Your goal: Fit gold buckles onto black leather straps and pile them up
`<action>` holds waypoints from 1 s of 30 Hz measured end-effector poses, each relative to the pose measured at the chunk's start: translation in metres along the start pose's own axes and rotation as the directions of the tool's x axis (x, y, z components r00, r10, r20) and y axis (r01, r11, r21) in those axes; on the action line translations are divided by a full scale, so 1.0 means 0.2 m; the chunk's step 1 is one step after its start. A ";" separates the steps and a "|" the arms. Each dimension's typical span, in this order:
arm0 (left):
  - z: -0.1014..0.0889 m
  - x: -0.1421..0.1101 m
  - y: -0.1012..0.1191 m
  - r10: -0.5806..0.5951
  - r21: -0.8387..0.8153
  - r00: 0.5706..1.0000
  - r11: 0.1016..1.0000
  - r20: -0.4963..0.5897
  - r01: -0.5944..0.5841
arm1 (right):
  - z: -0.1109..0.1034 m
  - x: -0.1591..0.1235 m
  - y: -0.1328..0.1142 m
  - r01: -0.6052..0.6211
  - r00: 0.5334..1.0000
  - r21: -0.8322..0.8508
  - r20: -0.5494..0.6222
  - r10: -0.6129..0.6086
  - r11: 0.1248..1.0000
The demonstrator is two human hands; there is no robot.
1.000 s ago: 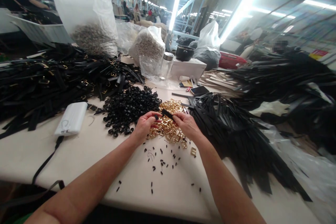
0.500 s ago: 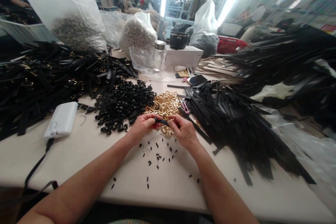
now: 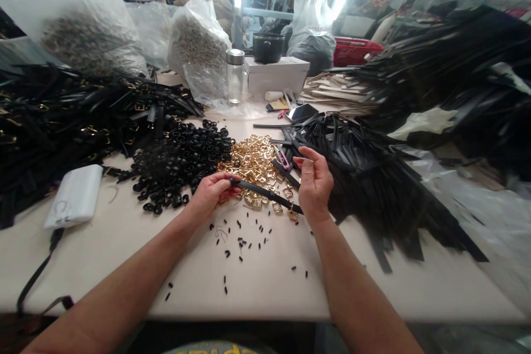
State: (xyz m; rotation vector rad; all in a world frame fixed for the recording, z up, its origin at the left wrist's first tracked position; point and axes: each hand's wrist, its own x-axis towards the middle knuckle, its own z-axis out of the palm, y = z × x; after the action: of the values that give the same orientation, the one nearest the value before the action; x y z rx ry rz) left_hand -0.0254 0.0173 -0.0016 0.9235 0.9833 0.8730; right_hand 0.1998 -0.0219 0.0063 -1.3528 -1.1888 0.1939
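My left hand (image 3: 213,191) pinches one end of a narrow black strap (image 3: 259,190) between thumb and fingers. The strap slants down to the right, over the edge of a heap of gold buckles (image 3: 253,157). A gold buckle (image 3: 293,213) shows near its right end; whether it is threaded on the strap I cannot tell. My right hand (image 3: 316,182) is raised at the strap's right end, fingers partly curled and apart, with nothing seen between the fingertips. Pink-handled thread snips (image 3: 282,158) lie just left of it. Black loops (image 3: 182,157) are heaped beyond my left hand.
Finished-looking buckled straps (image 3: 62,116) pile up at the left, plain black straps (image 3: 365,182) at the right. A white power bank (image 3: 75,196) with a cable lies at left. Behind stand a glass bottle (image 3: 235,80), a white box (image 3: 276,76) and a black pot (image 3: 268,47). Small black bits dot the table.
Both hands held the strap close together; now my right hand has moved right and up with its fingers apart, and more of the strap shows. The view has shifted too.
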 end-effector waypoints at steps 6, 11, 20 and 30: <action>-0.01 0.00 0.02 -0.019 -0.033 0.999 0.999 -0.035 0.018 | -0.01 0.01 0.01 0.014 1.000 -0.006 -0.007 -0.014 1.000; -0.04 0.02 0.03 -0.002 -0.043 0.999 0.999 -0.049 0.000 | 0.01 0.00 0.03 -0.024 0.997 -0.008 0.069 0.025 1.000; -0.04 0.01 0.04 0.048 -0.043 0.997 0.998 -0.066 -0.051 | 0.01 -0.01 0.02 -0.053 0.997 0.025 0.058 0.052 0.998; 0.00 -0.03 0.04 0.160 -0.022 0.987 0.987 -0.033 -0.161 | 0.07 -0.10 -0.11 0.448 0.744 -0.195 0.623 -0.242 0.873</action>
State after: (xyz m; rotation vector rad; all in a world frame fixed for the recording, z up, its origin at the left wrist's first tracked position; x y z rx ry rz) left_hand -0.0292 0.0142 0.0083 0.9808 0.9321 1.0353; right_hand 0.1696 -0.0340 0.0107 -1.3651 -2.0621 0.1403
